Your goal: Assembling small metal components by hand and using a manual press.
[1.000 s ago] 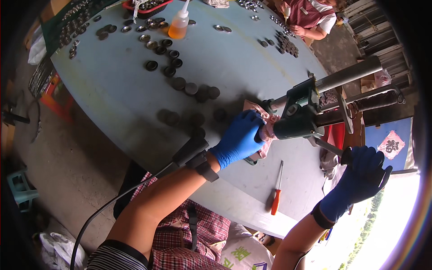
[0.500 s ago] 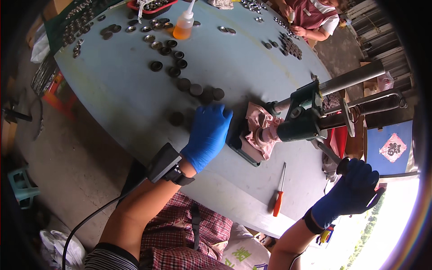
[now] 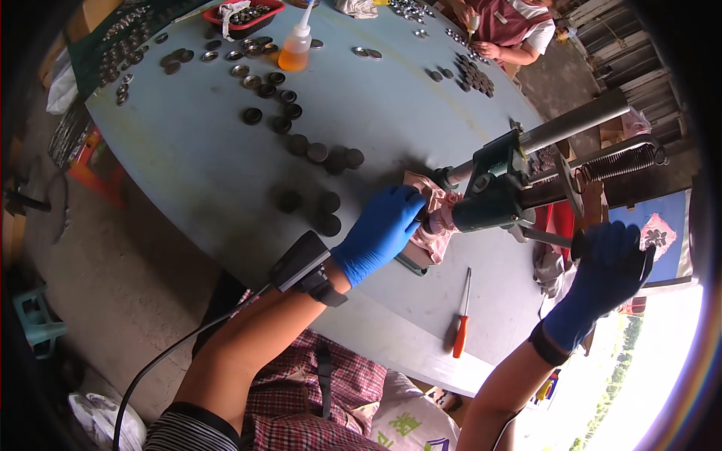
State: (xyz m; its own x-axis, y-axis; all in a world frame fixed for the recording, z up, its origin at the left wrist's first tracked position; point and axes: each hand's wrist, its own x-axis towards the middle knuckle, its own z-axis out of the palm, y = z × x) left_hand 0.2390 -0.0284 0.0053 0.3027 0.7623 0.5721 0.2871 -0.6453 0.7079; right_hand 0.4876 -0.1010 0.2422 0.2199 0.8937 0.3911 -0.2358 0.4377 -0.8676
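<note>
Metal lever (image 3: 547, 238) looks stiff, best held at its knob (image 3: 578, 244), where right fingers (image 3: 615, 234) curl; left fingers (image 3: 411, 198) too hidden to tell.

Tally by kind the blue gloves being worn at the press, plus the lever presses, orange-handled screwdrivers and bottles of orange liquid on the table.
Blue gloves: 2, one on the left hand, one on the right hand
Lever press: 1
Orange-handled screwdriver: 1
Bottle of orange liquid: 1
Total: 5
</note>
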